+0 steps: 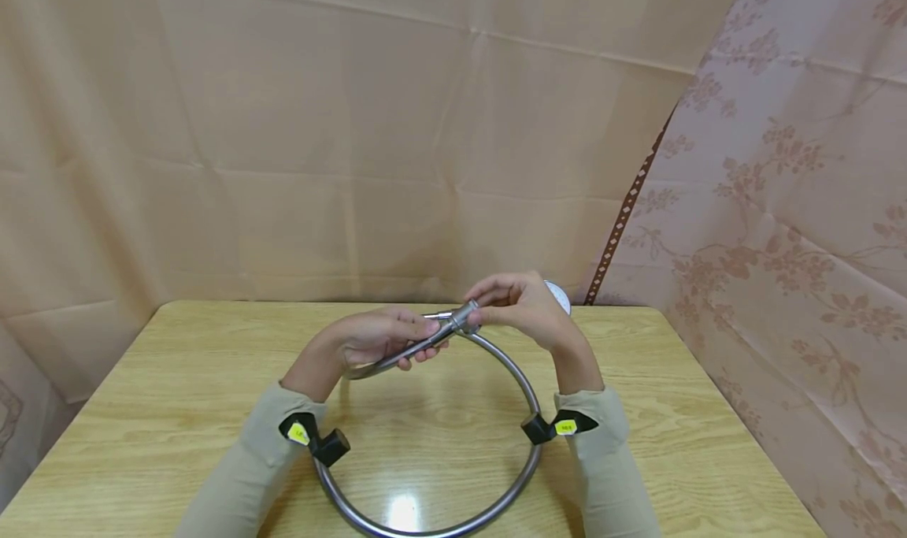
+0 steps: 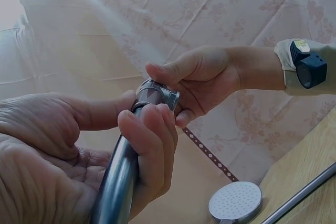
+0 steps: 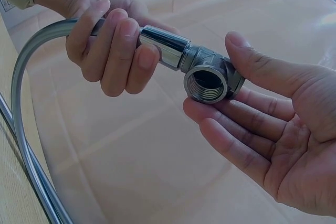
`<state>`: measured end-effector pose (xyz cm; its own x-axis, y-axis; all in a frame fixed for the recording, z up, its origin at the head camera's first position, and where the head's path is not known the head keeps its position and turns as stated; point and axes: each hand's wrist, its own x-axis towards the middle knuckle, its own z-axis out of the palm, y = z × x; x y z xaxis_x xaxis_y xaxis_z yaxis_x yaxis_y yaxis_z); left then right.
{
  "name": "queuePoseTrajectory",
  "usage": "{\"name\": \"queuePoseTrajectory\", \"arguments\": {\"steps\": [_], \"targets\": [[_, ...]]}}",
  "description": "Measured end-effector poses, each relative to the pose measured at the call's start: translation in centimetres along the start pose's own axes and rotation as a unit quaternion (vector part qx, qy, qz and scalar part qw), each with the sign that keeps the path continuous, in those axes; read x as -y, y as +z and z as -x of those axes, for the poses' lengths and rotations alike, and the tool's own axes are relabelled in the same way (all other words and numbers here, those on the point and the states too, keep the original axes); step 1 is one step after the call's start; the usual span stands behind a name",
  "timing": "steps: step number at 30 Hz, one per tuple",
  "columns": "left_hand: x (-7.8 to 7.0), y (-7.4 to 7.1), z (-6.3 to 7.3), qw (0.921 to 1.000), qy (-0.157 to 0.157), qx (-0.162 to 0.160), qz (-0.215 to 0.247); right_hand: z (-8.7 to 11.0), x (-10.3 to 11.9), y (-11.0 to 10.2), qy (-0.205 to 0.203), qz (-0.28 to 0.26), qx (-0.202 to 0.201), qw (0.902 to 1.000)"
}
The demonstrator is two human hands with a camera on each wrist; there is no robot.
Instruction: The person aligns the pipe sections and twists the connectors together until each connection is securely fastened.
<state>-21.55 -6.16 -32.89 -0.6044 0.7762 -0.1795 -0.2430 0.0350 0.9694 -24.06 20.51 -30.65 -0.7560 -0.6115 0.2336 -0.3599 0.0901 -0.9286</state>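
Note:
My left hand [image 1: 386, 335] grips a shiny metal shower hose [image 1: 523, 380] close to its end, fingers wrapped round it and thumb along it. A chrome collar [image 3: 165, 46] at the hose end meets a metal tee fitting [image 3: 211, 59], whose threaded opening faces the right wrist camera. Thumb and fingertips of my right hand [image 1: 527, 306] pinch the fitting's far end. Behind the right hand, a round shower head [image 2: 235, 202] lies at the table's back edge; the hand hides most of it in the head view.
The hose makes a large loop over the wooden table [image 1: 212, 412] toward the front edge, passing by both forearms. A beige curtain [image 1: 319, 128] hangs right behind the table, and a flowered pink cloth [image 1: 794, 207] hangs at the right.

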Motion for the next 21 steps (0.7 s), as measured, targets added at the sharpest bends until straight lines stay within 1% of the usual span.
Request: {"name": "queuePoseTrajectory", "arguments": {"steps": [7,16,21], "targets": [[-0.12,0.08,-0.08,0.9999,-0.010,-0.004,-0.005,0.05,0.06,0.02,0.000,-0.001,0.001,1.0000],[-0.19,0.16,0.07,0.9998,-0.005,0.017,0.006,0.04,0.08,0.16,0.001,-0.001,-0.001,1.0000],[-0.21,0.03,0.12,0.9998,0.000,0.022,0.001,0.00,0.12,0.18,0.000,0.001,-0.002,1.0000]]}}
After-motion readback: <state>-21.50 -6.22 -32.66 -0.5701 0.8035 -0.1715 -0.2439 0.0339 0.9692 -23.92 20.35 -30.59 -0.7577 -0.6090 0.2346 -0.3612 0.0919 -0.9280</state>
